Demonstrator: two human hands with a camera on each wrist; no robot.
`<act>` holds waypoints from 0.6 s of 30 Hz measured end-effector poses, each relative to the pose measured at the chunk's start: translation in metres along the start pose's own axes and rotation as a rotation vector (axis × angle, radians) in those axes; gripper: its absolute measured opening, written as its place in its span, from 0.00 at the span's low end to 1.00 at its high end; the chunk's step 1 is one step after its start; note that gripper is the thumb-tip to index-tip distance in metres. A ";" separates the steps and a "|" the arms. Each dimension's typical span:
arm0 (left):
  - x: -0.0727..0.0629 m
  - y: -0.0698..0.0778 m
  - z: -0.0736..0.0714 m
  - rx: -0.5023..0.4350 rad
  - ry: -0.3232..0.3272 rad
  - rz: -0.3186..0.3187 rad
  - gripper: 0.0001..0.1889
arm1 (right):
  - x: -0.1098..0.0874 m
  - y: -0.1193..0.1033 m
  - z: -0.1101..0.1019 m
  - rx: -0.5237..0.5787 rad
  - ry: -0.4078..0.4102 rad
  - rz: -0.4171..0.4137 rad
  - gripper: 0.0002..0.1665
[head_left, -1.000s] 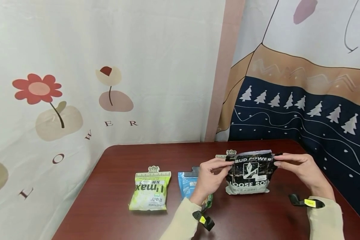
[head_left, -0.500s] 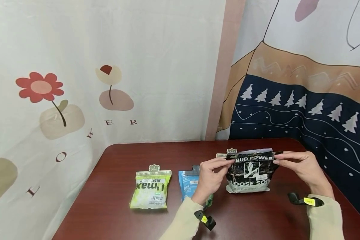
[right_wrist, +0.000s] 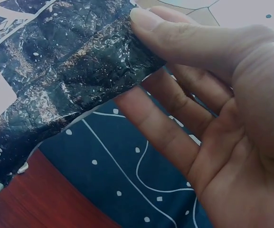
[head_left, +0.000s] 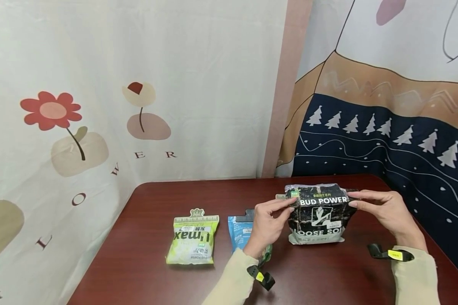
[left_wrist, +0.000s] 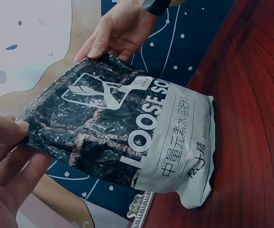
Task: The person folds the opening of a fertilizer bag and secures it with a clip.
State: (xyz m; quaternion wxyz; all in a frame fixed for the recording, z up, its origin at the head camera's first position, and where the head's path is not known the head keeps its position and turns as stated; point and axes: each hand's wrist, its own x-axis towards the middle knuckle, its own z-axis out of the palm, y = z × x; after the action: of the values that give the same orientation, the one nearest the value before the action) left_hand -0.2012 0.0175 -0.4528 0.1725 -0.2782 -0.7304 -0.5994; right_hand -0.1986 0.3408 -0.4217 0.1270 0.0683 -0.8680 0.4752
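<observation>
A black bag (head_left: 321, 226) with a pale base and the words LOOSE SOI on its front stands nearly upright at the right of the table. My left hand (head_left: 268, 224) pinches its upper left corner between thumb and fingers. At the opposite corner my right hand (head_left: 391, 217) pinches the black film. The left wrist view shows the bag's crinkled front (left_wrist: 94, 114) between both hands. Close up in the right wrist view, my right thumb (right_wrist: 184, 40) lies over the bag's corner. Whether the base touches the table is hard to tell.
A pale toothed clip (head_left: 280, 196) with a green tab shows behind the bag. Left of my left hand lies a blue bag (head_left: 239, 233) with a dark clip (head_left: 245, 216), partly hidden by the hand. Farther left is a clipped green bag (head_left: 194, 243) on the dark red table (head_left: 137, 262).
The black bag's top has unfolded upward and back, so another printed line shows above BUD POWER and more of the rear clip is covered. Both hands keep their pinch at the corners.
</observation>
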 end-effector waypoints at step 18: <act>0.002 0.002 -0.004 0.129 -0.039 0.057 0.09 | -0.001 -0.006 -0.004 -0.035 -0.058 -0.156 0.10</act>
State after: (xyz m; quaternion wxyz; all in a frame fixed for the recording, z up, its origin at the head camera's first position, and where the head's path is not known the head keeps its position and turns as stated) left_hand -0.2014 0.0147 -0.4491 0.1927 -0.2992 -0.7624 -0.5405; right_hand -0.1955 0.3407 -0.4157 0.1397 0.1472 -0.8715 0.4464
